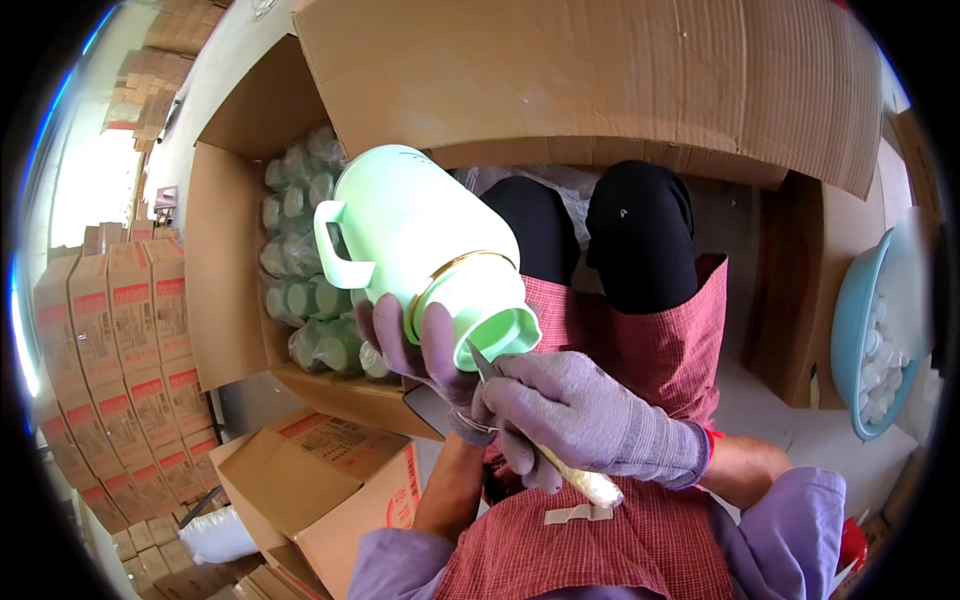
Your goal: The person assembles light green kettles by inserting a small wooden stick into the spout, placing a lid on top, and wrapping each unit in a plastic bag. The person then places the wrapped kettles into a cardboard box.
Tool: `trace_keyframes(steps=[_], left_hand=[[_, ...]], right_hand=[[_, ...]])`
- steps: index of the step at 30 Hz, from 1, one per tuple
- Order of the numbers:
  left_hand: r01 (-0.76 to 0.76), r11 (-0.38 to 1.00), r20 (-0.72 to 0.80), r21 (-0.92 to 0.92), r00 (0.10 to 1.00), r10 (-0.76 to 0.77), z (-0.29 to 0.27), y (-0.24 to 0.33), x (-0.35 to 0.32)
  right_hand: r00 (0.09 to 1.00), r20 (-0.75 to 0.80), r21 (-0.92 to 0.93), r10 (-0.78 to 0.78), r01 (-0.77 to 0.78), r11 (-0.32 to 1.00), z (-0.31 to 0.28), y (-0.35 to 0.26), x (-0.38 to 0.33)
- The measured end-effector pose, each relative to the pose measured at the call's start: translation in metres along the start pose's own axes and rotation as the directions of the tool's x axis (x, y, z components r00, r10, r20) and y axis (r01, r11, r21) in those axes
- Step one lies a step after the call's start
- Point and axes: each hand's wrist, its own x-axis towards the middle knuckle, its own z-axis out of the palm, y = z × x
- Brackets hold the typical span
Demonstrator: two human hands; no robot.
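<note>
A pale green thermos jug [420, 235] with a side handle and a gold ring round its neck lies tilted over my lap, its open spouted mouth toward me. My left hand [438, 360], in a grey-purple glove, is closed round the neck from below. In my gloved right hand [575, 408] is a knife [594, 487] with a wrapped, pale handle. Its short blade meets the lower left edge of the jug's mouth; whether it presses into the plastic I cannot tell.
Left of my knees, an open carton [222, 270] holds several green-lidded, plastic-wrapped items. A large cardboard flap [600, 75] spans the far side. At right sits a blue basin [848, 340] of small white pieces. Another carton [320, 475] stands lower left, before stacked boxes [130, 310].
</note>
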Motion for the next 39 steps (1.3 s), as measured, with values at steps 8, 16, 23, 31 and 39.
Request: trace_keyframes(steps=[8,16,23,31,39], left_hand=[[0.147,0.984,-0.005,-0.104,0.989,-0.148,-0.003,0.002,0.004],[0.357,0.900,0.058,-0.249,0.933,-0.354,-0.044,-0.027,0.031],[0.417,0.206,0.118,-0.885,0.630,-0.767,-0.063,-0.082,-0.003],[0.734,0.650,0.071,-0.195,0.672,-0.737,-0.068,-0.060,-0.007],[0.827,-0.160,0.800,-0.539,0.443,-0.405,-0.034,0.011,-0.024]], right_hand=[[0.917,0.057,-0.989,-0.395,0.105,0.103,0.001,0.009,-0.010],[0.714,-0.195,-0.955,-0.673,0.017,0.295,-0.055,-0.064,-0.048],[0.320,0.113,-0.642,-0.941,-0.699,-0.315,-0.197,-0.281,-0.072],[0.436,0.355,-0.933,-0.827,0.110,-0.343,-0.091,-0.146,-0.011],[0.529,0.052,-0.982,-0.847,0.181,0.053,-0.034,-0.074,-0.021]])
